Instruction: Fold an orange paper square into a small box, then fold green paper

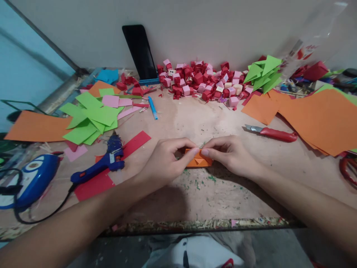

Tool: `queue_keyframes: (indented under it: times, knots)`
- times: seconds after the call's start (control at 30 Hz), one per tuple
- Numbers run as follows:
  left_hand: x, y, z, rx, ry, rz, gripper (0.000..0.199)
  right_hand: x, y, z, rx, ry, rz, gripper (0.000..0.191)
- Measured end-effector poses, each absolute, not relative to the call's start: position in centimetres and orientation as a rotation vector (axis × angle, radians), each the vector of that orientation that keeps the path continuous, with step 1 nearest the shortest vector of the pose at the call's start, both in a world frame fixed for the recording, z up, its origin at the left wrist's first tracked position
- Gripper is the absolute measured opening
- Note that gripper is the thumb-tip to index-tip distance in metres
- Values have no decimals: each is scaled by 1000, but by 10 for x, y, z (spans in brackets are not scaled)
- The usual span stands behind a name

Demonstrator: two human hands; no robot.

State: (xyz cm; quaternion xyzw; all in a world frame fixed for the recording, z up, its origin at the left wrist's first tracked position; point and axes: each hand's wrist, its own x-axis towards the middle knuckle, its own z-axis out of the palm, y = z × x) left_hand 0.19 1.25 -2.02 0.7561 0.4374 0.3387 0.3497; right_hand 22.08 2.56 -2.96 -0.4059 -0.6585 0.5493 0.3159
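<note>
Between my hands, low over the front middle of the wooden table, is a small piece of folded orange paper with a little triangular flap on its near face. My left hand pinches its upper left part between thumb and forefinger. On the other side, the thumb and forefinger of my right hand pinch its upper right part. The fingertips of both hands nearly meet along the top edge. My other fingers are curled behind and partly hidden.
A blue glue gun with a cord lies left, near green paper pieces. Right are a red utility knife, orange sheets and red-handled scissors. Behind stand a phone and a heap of folded red and pink paper pieces.
</note>
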Motion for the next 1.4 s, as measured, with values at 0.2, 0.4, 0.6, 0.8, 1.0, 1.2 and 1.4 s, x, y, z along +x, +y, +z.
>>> queue_keyframes:
  times: [0.2,0.4,0.6,0.8,1.0,1.2,1.4]
  knots:
    - [3,13,-19,1971,1141,878,16,221,28,-26,-1093,-1729,1455,31]
    - [3,14,-17,1978,1135,897,15,222,29,-27,-1085,-1730,1443,25]
    - [1,15,-19,1921,1181,910,14,222,31,-27,-1083,-1679,1478,24]
    - [1,14,-17,1972,1161,908,14,222,28,-26,-1104,-1738,1416,22]
    - [0,15,-16,2006,1136,910,15,224,26,-25,-1113,-1778,1358,25]
    - [1,15,-17,2038,1141,924,14,224,28,-25,-1102,-1791,1346,24]
    - [0,15,-16,2040,1162,919,14,225,29,-28,-1090,-1790,1364,25]
